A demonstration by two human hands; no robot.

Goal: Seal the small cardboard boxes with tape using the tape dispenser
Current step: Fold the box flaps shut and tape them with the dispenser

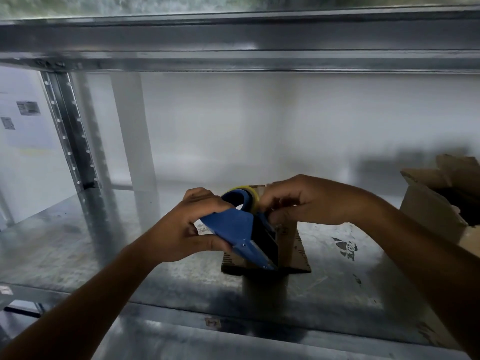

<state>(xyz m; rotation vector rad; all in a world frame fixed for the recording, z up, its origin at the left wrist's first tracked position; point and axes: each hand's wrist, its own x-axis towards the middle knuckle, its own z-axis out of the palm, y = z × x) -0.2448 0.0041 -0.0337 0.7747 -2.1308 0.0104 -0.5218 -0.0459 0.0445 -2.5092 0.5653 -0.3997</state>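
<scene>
Dispenser [233, 227] in left hand [181, 229] partly hides small box [291, 245] (open carton [426, 211] right).

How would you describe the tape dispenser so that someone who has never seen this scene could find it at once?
Start at the grey metal shelf and find the small cardboard box standing mid-shelf. Over it, the left hand and right hand hold the tape dispenser. It is the only blue thing, carrying a yellowish roll of tape, unlike the brown open box at the right.
</scene>
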